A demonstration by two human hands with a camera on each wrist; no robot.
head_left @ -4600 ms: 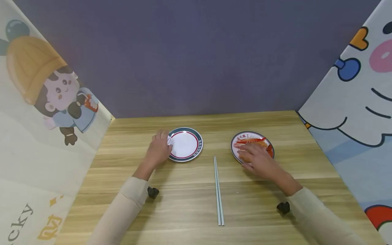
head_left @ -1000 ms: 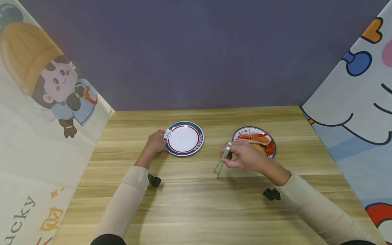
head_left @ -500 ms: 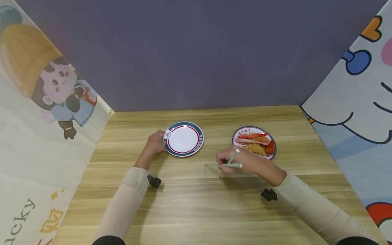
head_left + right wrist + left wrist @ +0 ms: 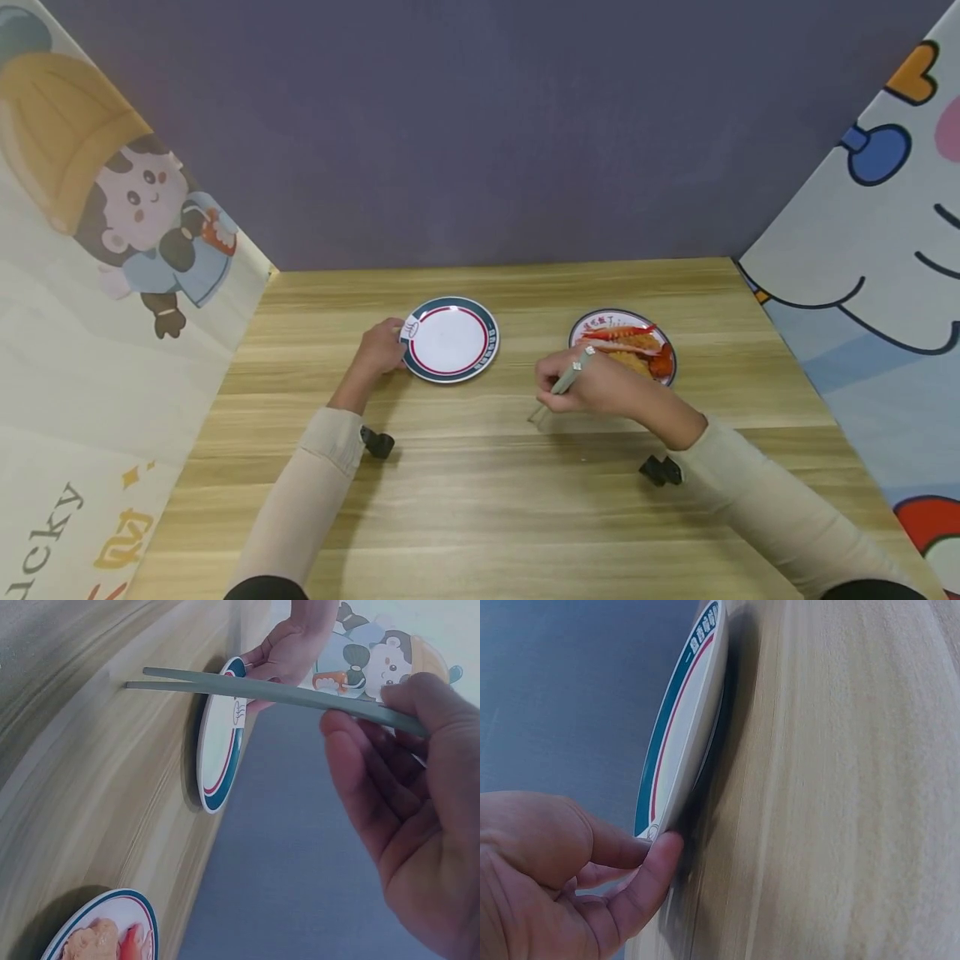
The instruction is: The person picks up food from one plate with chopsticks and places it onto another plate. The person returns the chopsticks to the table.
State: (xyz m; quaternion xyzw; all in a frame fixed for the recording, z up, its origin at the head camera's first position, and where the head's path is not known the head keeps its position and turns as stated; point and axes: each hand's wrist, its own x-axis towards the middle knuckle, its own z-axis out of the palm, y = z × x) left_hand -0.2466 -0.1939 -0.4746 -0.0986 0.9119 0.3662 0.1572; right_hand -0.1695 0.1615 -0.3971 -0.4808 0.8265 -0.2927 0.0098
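Note:
My left hand (image 4: 382,348) pinches the left rim of a round white plate (image 4: 450,340) with a green border and red ring. In the left wrist view, thumb and fingers grip the plate's edge (image 4: 676,750), which is tilted slightly off the table. My right hand (image 4: 588,382) holds a pair of pale green chopsticks (image 4: 573,372); in the right wrist view their tips point away from the fingers, slightly apart, with nothing between them. Just beyond the right hand lies a second plate (image 4: 600,317) bearing food (image 4: 632,336): red shrimp-like pieces and golden fried-looking pieces, partly hidden by the hand.
The wooden table (image 4: 465,500) runs back to a dark blue-grey panel (image 4: 480,142). Cartoon-printed panels stand at the left (image 4: 90,333) and right (image 4: 862,250) sides. A small black device (image 4: 377,443) sits at the left wrist, and another black device (image 4: 661,471) at the right.
The chopsticks lay on the table in the earliest frame; now my right hand holds them and has been turning them. My left hand went from resting on the plate to pinching its rim.

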